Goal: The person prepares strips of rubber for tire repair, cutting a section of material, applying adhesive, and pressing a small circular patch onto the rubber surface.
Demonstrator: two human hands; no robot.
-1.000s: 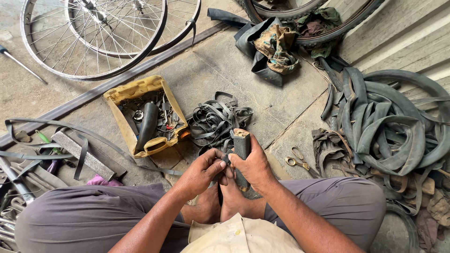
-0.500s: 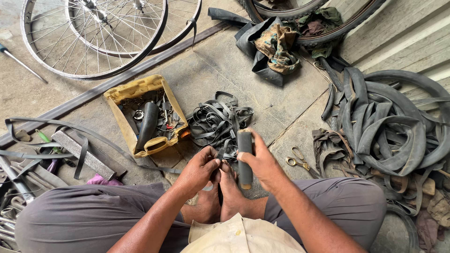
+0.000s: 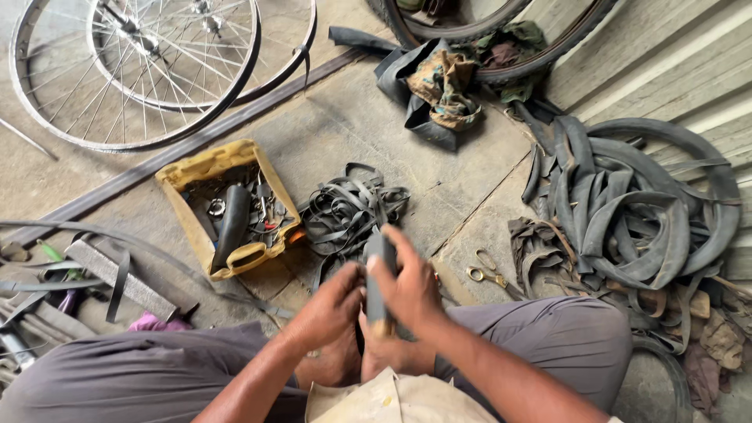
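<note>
I sit on the floor with my bare feet (image 3: 368,356) together in front of me. My right hand (image 3: 409,283) grips a dark upright tool (image 3: 377,276) with a brownish lower end, held over my feet. My left hand (image 3: 333,304) presses against the lower part of the same tool from the left. Just beyond my hands lies a heap of black rubber strips (image 3: 348,207).
A yellow tray (image 3: 202,168) of small parts sits at left centre. Bicycle wheels (image 3: 133,70) lie at the top left. Old inner tubes (image 3: 627,204) pile at the right, scissors (image 3: 487,274) beside them. Metal bars and tools (image 3: 86,270) lie at the left.
My right hand has turned the tool upright and moved it slightly right over my feet. My left hand stayed close against it.
</note>
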